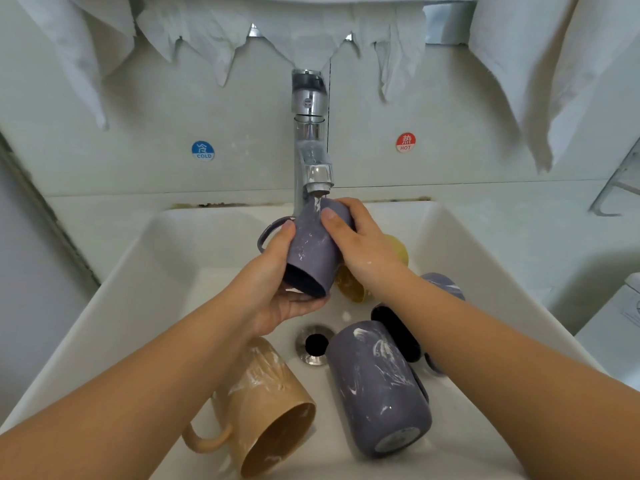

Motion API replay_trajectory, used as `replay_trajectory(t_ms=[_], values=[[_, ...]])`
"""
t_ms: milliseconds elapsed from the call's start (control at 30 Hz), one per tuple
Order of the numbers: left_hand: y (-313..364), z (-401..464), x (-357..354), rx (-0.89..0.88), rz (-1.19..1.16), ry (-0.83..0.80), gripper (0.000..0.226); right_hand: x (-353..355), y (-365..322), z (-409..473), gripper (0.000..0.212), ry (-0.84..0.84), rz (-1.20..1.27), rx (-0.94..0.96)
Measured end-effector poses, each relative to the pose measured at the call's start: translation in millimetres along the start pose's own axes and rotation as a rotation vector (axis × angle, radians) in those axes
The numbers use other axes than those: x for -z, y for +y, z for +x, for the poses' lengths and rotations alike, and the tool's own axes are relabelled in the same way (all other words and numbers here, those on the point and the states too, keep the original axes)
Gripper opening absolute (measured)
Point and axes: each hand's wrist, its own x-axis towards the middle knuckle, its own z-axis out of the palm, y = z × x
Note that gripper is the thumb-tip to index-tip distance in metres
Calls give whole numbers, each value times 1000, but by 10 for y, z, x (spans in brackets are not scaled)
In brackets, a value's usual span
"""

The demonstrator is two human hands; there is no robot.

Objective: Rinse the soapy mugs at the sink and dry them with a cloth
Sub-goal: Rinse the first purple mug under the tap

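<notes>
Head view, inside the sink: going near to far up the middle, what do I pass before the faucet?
Beige mug on its side → drain → purple mug held in both hands, left hand and right hand → faucet.

You face a pale tiled wall (138, 109) with white cloths (294, 29) hung along its top and round cold (203, 151) and hot (406, 142) stickers.

We see a white sink (145, 289) holding a beige mug (266, 403), two purple mugs (377, 386) and a yellow mug (398, 251) around its drain (313, 344).
</notes>
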Motion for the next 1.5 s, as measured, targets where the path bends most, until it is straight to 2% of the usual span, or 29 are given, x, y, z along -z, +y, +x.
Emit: replay_trajectory(t_ms=[100, 167, 333, 433, 500, 600, 633, 733, 800, 867, 900, 1000, 1067, 1133, 1267, 1333, 1400, 1500], values=[[-9, 19, 11, -59, 72, 54, 44, -43, 35, -27, 59, -51, -17, -63], [-19, 37, 11, -96, 99, 88, 49, -83, 35, -37, 69, -21, -44, -81], [-64, 116, 5, -99, 106, 138, 57, -97, 9, -32, 36, 78, 29, -45], [-68, 136, 18, -102, 129, 163, 55, -118, 28, -31, 27, 80, 41, -47], [-60, 152, 42, -113, 149, 189, 54, -143, 56, -19, 33, 61, 34, -58], [-55, 172, 59, -138, 166, 211, 55, -175, 69, -30, 58, 36, -2, -93], [-54, 171, 50, -148, 173, 217, 55, -173, 59, -36, 60, 47, -2, -98], [-47, 151, -2, -197, 197, 231, 50, -158, 26, -46, 43, 102, 35, -89], [-51, 137, -32, -219, 219, 247, 45, -142, 13, -36, 23, 154, 62, -145], [-37, 123, -30, -236, 242, 261, 41, -104, -6, -13, 15, 154, 70, -212], [-27, 126, -12, -256, 265, 258, 39, -70, -18, 3, 18, 127, 81, -248], [-4, 127, 56, -329, 343, 219, 38, 74, -96, 43, 68, 45, 106, -400], [-22, 141, 84, -398, 394, 178, 38, 119, -118, 52, 77, 4, 106, -439], [-58, 131, 79, -495, 517, 133, 35, 107, -131, 57, 72, -11, 65, -424], [-68, 111, 65, -547, 578, 85, 31, 27, -148, 50, 37, 60, -110, -317], [-28, 112, 77, -499, 528, 90, 31, 51, -125, 49, 35, 26, -213, -233], [17, 117, 111, -382, 428, 69, 36, 80, -100, 58, 31, -30, -191, -200], [54, 154, 233, -240, 448, -44, 64, 59, -117, 10, 31, -138, -93, -229]])
